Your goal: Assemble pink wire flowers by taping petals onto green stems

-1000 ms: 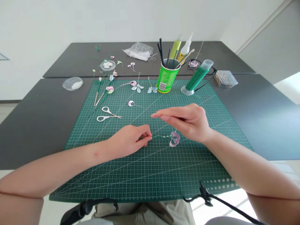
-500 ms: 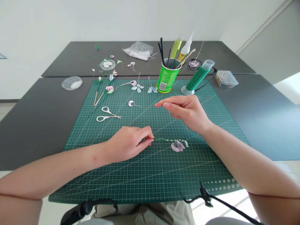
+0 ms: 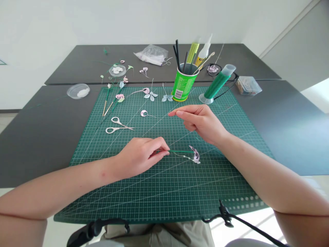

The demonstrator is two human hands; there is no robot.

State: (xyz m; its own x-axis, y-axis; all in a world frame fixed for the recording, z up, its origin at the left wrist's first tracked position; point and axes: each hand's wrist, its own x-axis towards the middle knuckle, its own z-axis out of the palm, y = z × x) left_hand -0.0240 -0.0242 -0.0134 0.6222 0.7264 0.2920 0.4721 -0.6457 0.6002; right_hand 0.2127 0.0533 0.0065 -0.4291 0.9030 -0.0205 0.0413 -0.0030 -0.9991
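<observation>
My left hand (image 3: 147, 152), low over the mat's middle, pinches a thin green stem (image 3: 180, 151) between thumb and fingertips. At the stem's right end sits a lilac flower (image 3: 196, 156) with curved petals. Just below the stem runs a fine strand with small white beads (image 3: 185, 156), reaching to the flower. My right hand (image 3: 202, 121) is raised above and to the right, thumb and index finger pressed together. Whatever is in that pinch is too fine to make out. White-handled scissors (image 3: 117, 127) lie left of my hands, and a loose round petal on a wire (image 3: 144, 113) lies farther up.
The green cutting mat (image 3: 154, 195) covers the near table. Behind my right hand stand a green can of sticks (image 3: 183, 84) and a tilted green tube (image 3: 218, 84). Blue leaf sprigs (image 3: 151, 96), several flower pieces and clear dishes (image 3: 78, 91) lie toward the back left.
The flower has turned about its stem, showing its petals from another side. The beaded strand now hangs below the stem. My right hand has shifted slightly left.
</observation>
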